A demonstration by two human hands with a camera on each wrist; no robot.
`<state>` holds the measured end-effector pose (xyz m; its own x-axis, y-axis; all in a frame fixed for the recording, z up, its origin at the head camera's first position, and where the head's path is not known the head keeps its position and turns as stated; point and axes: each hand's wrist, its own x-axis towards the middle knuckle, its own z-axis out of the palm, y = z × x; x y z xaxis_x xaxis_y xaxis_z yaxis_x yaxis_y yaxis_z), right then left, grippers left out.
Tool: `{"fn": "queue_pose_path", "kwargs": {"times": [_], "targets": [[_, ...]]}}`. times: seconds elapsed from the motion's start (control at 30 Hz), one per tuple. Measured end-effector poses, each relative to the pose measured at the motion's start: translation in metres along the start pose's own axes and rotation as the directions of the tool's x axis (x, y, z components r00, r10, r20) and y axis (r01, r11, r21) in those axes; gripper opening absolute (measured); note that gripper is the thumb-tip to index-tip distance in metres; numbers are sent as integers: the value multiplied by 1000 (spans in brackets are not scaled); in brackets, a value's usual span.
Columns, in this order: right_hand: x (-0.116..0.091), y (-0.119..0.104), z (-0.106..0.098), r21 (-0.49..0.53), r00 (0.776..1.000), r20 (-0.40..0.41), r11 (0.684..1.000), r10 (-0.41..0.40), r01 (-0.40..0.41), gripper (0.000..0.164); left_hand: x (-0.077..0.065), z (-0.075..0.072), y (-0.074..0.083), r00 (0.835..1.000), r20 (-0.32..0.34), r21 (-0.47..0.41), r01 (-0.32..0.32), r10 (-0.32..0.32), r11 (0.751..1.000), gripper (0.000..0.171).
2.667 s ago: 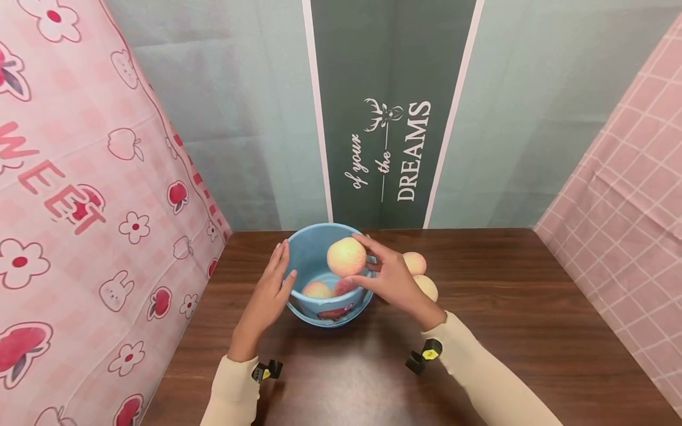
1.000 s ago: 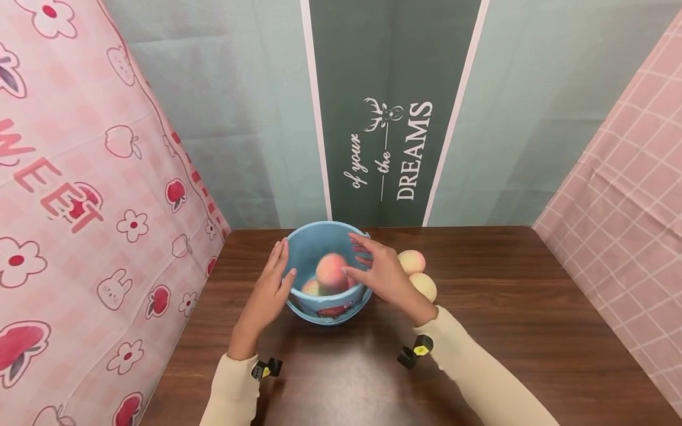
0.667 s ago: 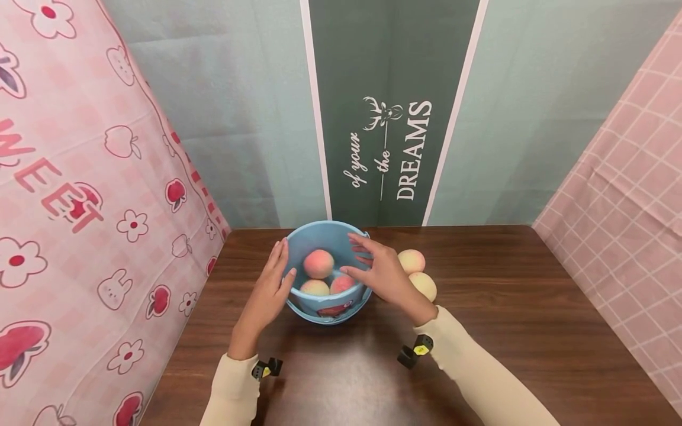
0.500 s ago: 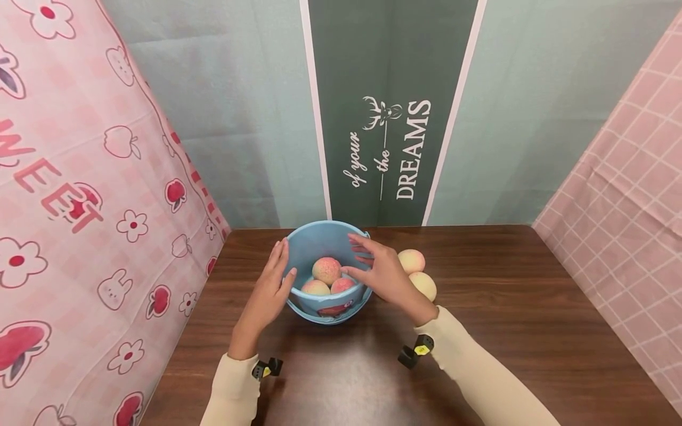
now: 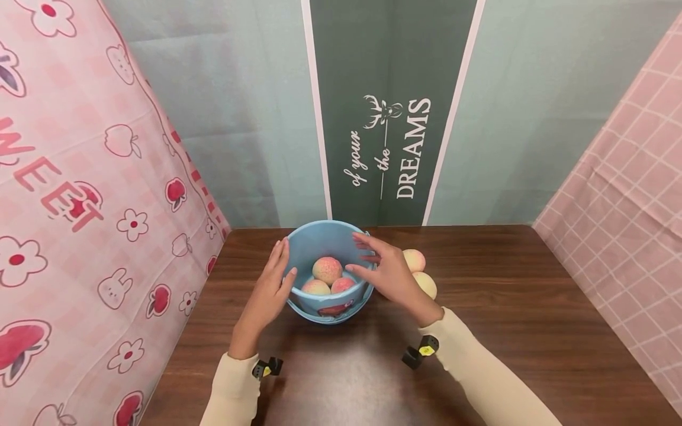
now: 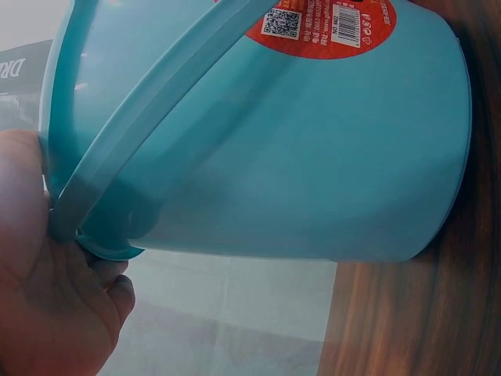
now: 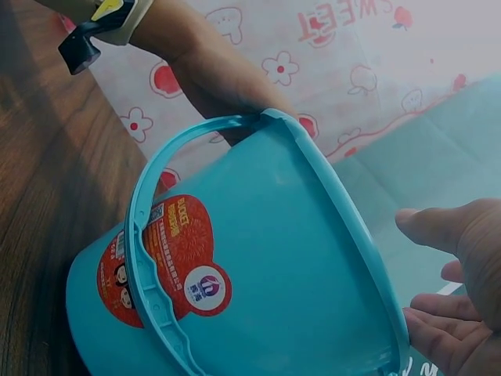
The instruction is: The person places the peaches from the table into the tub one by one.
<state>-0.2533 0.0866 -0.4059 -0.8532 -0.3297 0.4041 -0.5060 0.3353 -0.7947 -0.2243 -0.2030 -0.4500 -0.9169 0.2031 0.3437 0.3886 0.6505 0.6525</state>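
In the head view, a light blue bucket [image 5: 327, 236] stands upright on the table with three peaches [image 5: 327, 270] inside. My left hand [image 5: 266, 290] holds its left rim, thumb at the near edge and fingers along the outside. The left wrist view shows that rim and the handle end [image 6: 74, 211] between thumb and fingers. My right hand [image 5: 391, 275] hovers at the right rim, fingers spread and holding nothing. In the right wrist view, its fingertips [image 7: 419, 321] overlap the bucket's rim. Two more peaches [image 5: 414, 260] sit on the table beyond this hand, partly hidden by it.
The bucket stands near the back edge of the dark wooden table [image 5: 511, 307]. Behind hangs a grey-green curtain [image 5: 256, 118], with a pink printed cloth [image 5: 96, 248] on the left and a pink checked cloth [image 5: 629, 195] on the right. The bucket's handle [image 7: 145, 196] hangs down its near side.
My right hand has let go of a peach, which dropped into the bucket, rolled and settled behind the other two. The right hand has since shifted slightly right. The left hand stays at the rim.
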Motion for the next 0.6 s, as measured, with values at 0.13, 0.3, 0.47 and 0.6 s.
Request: {"fn": "queue_pose_path", "kwargs": {"times": [0.13,0.3,0.47,0.6], "targets": [[-1,4,-2,11,1000,-28,1000,-12,12,69,0,-1,0,1000,3,-2,3,-3,1000,68],[-4,8,-6,20,998,-67,1000,19,-18,69,0,-2,1,1000,3,-2,2,-2,1000,67],[-11,13,-14,4,992,-114,998,58,-58,67,0,-1,1,1000,0,-3,4,-4,1000,67],[-21,21,-22,-28,985,-148,996,84,-89,65,0,-1,0,1000,0,-5,2,-2,1000,67]]}}
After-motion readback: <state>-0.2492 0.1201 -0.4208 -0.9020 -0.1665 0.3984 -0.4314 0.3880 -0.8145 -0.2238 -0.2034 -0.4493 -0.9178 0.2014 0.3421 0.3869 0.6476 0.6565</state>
